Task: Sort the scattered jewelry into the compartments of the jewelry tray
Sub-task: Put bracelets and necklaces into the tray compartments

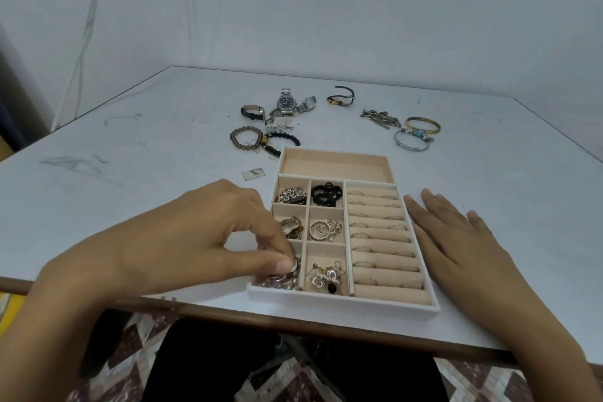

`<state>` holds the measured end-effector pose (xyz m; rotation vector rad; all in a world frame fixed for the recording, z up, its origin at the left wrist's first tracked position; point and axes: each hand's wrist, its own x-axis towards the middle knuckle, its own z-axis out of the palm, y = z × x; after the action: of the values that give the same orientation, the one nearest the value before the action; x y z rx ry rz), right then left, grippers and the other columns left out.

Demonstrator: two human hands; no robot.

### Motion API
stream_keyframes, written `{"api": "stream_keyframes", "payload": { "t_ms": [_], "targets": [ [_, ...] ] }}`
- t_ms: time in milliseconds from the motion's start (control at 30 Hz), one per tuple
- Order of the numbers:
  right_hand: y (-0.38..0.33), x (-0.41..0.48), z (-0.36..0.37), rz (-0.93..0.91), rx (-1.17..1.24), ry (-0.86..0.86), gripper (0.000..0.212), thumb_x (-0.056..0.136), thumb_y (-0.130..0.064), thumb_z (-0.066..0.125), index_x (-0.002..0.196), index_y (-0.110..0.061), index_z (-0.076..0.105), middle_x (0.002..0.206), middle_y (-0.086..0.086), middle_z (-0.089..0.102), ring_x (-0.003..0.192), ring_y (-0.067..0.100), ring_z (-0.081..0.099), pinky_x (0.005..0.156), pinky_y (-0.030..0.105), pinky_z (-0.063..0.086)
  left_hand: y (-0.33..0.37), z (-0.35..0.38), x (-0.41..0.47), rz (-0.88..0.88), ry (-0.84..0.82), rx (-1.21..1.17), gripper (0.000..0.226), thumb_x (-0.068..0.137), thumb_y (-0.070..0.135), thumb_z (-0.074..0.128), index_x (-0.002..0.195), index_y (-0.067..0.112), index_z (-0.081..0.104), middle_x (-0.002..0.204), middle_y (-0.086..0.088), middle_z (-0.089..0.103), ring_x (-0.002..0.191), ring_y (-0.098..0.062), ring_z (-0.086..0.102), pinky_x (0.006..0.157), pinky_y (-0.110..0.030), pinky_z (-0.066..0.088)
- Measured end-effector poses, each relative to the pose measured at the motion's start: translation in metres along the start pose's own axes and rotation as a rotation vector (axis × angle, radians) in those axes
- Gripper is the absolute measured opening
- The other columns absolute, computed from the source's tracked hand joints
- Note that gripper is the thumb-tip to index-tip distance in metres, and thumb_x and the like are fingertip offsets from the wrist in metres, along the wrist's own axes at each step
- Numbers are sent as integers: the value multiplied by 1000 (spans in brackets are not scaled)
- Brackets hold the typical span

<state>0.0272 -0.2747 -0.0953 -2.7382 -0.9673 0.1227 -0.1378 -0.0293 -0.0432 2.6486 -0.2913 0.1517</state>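
Observation:
A beige jewelry tray [339, 303] lies at the table's near edge. Its small left compartments hold silver, gold and black pieces; rings sit in the padded rolls [380, 238] on the right; the long back compartment [336, 165] holds nothing. My left hand [202, 238] hovers over the near-left compartment, thumb and fingers pinching a silver piece [295, 266] above a pile of silver jewelry [277, 282]. My right hand [456, 238] lies flat on the table, touching the tray's right side. Beyond the tray lie watches [287, 103], bead bracelets [248, 138] and bangles [422, 125].
A grey chain pile [380, 117] and a thin-strap watch [341, 98] lie at the back. A small card [253, 174] sits left of the tray. The table's brown front edge [359, 333] runs just below the tray; a wall stands behind.

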Motion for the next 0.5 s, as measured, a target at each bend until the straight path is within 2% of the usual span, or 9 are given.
{"api": "stream_keyframes", "payload": {
  "t_ms": [67, 100, 167, 267, 367, 433, 500],
  "targets": [
    [1, 0, 0, -3, -2, 10, 77, 75, -63, -11, 148, -44, 3, 157, -19, -4, 144, -3, -8, 120, 30, -6, -1, -3, 9, -47, 81, -92, 18, 84, 54, 62, 85, 40, 74, 85, 22, 71, 89, 0, 66, 84, -25, 47],
    [1, -1, 0, -2, -3, 10, 73, 79, -63, -11, 148, -44, 3, 157, -19, -5, 144, -3, -8, 120, 30, -7, -3, -5, 14, -75, 155, -116, 20, 83, 55, 63, 84, 39, 74, 84, 21, 72, 87, -2, 67, 84, -29, 50],
    [0, -1, 0, 4, -2, 0, 65, 87, -58, -10, 149, -43, 3, 156, -20, -7, 144, -3, -9, 120, 31, -7, -13, -8, 28, -137, 307, -102, 27, 79, 59, 60, 81, 37, 74, 81, 19, 72, 82, -3, 67, 80, -38, 52],
    [-2, -1, -1, 6, 0, -13, 69, 81, -57, -5, 148, -43, 2, 155, -21, -7, 143, -4, -11, 120, 31, -7, -42, -14, 55, -294, 454, -66, 27, 77, 59, 57, 77, 35, 72, 78, 17, 71, 80, -6, 66, 80, -43, 53],
    [-1, -1, -2, 4, 17, -13, 79, 72, -65, -13, 148, -45, 1, 152, -24, -10, 142, -6, -12, 120, 31, -7, -78, -20, 85, -459, 438, 44, 9, 85, 35, 61, 86, 39, 68, 90, 19, 67, 91, -11, 64, 82, -35, 47],
    [-1, -1, 0, 2, 7, -16, 86, 65, -66, -18, 148, -46, 0, 151, -25, -12, 141, -7, -14, 120, 31, -8, -97, -21, 102, -542, 358, 126, 23, 84, 19, 61, 92, 41, 66, 99, 17, 64, 96, -12, 60, 78, -31, 39],
    [-1, 0, 0, 5, -8, -23, 80, 71, -65, -20, 147, -46, -3, 150, -26, -14, 140, -7, -16, 119, 31, -10, -113, -20, 115, -576, 317, 192, 28, 84, 16, 60, 103, 36, 65, 110, 11, 62, 101, -15, 56, 77, -30, 37]
  ]
}}
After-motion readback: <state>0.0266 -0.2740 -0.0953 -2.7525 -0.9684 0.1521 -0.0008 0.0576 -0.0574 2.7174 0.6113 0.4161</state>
